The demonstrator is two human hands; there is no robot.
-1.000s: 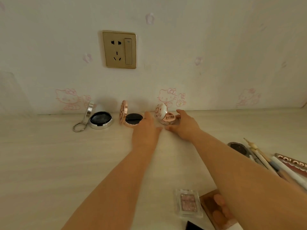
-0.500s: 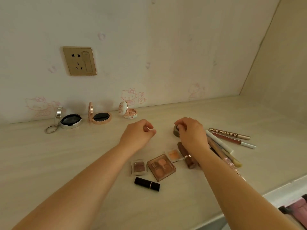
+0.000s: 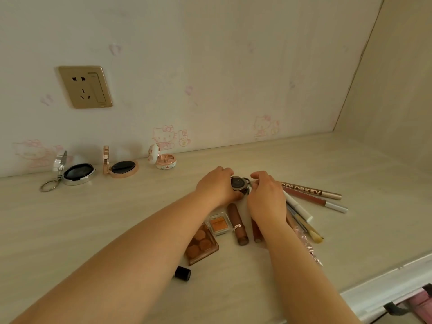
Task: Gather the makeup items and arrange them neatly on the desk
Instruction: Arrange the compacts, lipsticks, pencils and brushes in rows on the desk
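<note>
My left hand and my right hand both grip a small round dark compact just above the desk. Three open compacts stand in a row by the wall: a silver one with a key ring, a rose-gold one and a small white-and-pink one. Below my hands lie an orange eyeshadow pan, a brown palette, a brown tube and a black lipstick, partly hidden by my left arm.
Pencils and brushes fan out to the right of my right hand, one marked COLORKEY. A gold wall socket sits on the back wall. The desk's front edge runs at the lower right, and a side panel closes the right.
Both hands left the white-and-pink compact by the wall, drew back to the pile, and now hold the small dark compact between them. The view swung right.
</note>
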